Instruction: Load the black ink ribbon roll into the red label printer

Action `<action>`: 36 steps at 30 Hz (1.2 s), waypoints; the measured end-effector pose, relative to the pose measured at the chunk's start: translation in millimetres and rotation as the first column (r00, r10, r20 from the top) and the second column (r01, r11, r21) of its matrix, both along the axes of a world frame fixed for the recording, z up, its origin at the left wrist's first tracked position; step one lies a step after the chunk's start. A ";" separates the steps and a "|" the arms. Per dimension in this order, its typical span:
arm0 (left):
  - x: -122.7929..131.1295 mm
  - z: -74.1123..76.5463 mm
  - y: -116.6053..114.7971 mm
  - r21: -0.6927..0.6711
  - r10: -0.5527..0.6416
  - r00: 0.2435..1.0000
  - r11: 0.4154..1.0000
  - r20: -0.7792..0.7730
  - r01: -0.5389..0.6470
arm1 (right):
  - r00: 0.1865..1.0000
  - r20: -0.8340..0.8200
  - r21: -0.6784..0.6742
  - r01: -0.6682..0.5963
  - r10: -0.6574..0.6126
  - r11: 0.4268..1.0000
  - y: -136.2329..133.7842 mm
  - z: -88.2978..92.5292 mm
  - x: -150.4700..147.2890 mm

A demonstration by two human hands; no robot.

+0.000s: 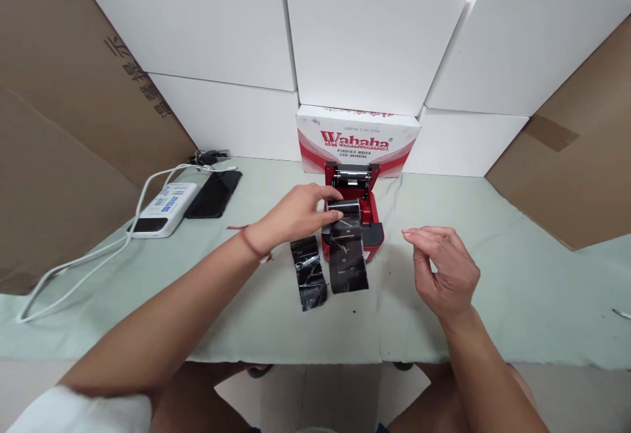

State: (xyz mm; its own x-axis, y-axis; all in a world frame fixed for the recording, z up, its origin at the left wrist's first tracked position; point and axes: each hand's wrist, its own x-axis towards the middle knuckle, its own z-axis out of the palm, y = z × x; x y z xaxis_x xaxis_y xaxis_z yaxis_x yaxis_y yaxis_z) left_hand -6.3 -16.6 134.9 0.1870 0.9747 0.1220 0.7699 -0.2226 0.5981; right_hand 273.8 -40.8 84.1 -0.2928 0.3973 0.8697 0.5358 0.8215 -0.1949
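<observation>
A small red printer (373,217) stands open on the pale green table (517,288), its lid tipped back. My left hand (296,213) grips a roll of black ribbon (344,210) sitting in the printer's bay. From the roll a black strip (348,259) trails forward over the printer's front onto the table. A second loose black strip (309,273) lies just left of it. My right hand (446,265) hovers to the right of the printer, fingers loosely curled and apart, holding nothing.
A white power bank (165,208) with a white cable (73,265) and a black phone (214,193) lie at the left. A red-and-white Wahaha box (357,138) stands behind the printer. White boxes (369,39) and brown cardboard (59,124) wall in the table.
</observation>
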 end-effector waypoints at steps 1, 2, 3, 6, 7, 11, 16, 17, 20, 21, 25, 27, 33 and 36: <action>6.4 -4.0 12.3 -0.044 -0.049 0.991 0.998 -0.127 0.043 | 1.000 -0.003 -0.003 0.003 -0.003 1.000 0.0 0.2 0.4; 12.3 -8.2 23.2 -0.071 -0.080 0.968 0.995 -0.238 0.065 | 1.000 -0.005 -0.006 0.007 -0.007 1.000 -0.1 0.5 0.9; 17.6 -12.0 32.6 -0.080 -0.096 0.940 0.994 -0.328 0.073 | 1.000 -0.007 -0.012 0.010 -0.010 1.000 -0.4 1.1 1.3; 29.0 -18.7 52.9 -0.140 -0.154 0.835 0.986 -0.528 0.094 | 1.000 -0.009 -0.022 0.013 -0.013 1.000 -2.1 4.2 2.4; 31.5 -19.1 57.7 -0.165 -0.178 0.811 0.981 -0.557 0.102 | 1.000 -0.008 -0.022 0.010 -0.010 1.000 -2.7 5.4 2.6; 38.7 -16.2 71.9 -0.253 -0.268 0.756 0.957 -0.597 0.140 | 1.000 0.001 -0.034 -0.006 0.006 0.999 -3.7 7.1 3.1; 44.8 -15.6 78.5 -0.269 -0.315 0.723 0.945 -0.614 0.183 | 0.998 0.041 -0.122 -0.042 0.047 0.992 -1.2 1.3 -3.4; 44.5 -16.1 78.2 -0.263 -0.316 0.725 0.946 -0.612 0.190 | 0.996 0.064 -0.154 -0.060 0.070 0.986 -0.9 -0.5 -6.3; 39.5 -15.6 73.5 -0.247 -0.315 0.743 0.947 -0.591 0.205 | 0.965 0.198 -0.259 -0.118 0.172 0.959 -2.3 -7.8 -16.5; 36.8 -13.9 70.1 -0.247 -0.321 0.747 0.945 -0.582 0.214 | 0.944 0.256 -0.290 -0.129 0.206 0.948 -3.4 -10.8 -19.7; 27.2 3.7 45.6 -0.146 -0.314 0.840 0.949 -0.442 0.278 | 0.868 0.416 -0.356 -0.116 0.269 0.927 -8.6 -21.2 -28.1; 25.6 15.7 31.5 -0.001 -0.235 0.927 0.969 -0.292 0.245 | 0.868 0.421 -0.352 -0.111 0.263 0.929 -10.4 -23.2 -29.2; 22.7 24.2 39.5 0.538 0.096 0.993 0.842 -0.066 -0.046 | 0.898 0.371 -0.300 -0.127 0.238 0.946 -12.0 -20.8 -29.2; 18.0 13.2 63.4 0.459 0.065 0.984 0.888 -0.164 0.018 | 0.896 0.378 -0.292 -0.124 0.234 0.948 -12.6 -19.4 -29.7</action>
State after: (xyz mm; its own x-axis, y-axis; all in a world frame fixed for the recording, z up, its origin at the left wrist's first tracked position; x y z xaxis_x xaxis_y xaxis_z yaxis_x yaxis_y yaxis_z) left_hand 11.7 46.9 148.1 0.2231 0.8222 0.5237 0.8587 -0.4200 0.2935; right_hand 244.1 -53.4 64.6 -0.6832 0.4950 0.5369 0.4610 0.8625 -0.2086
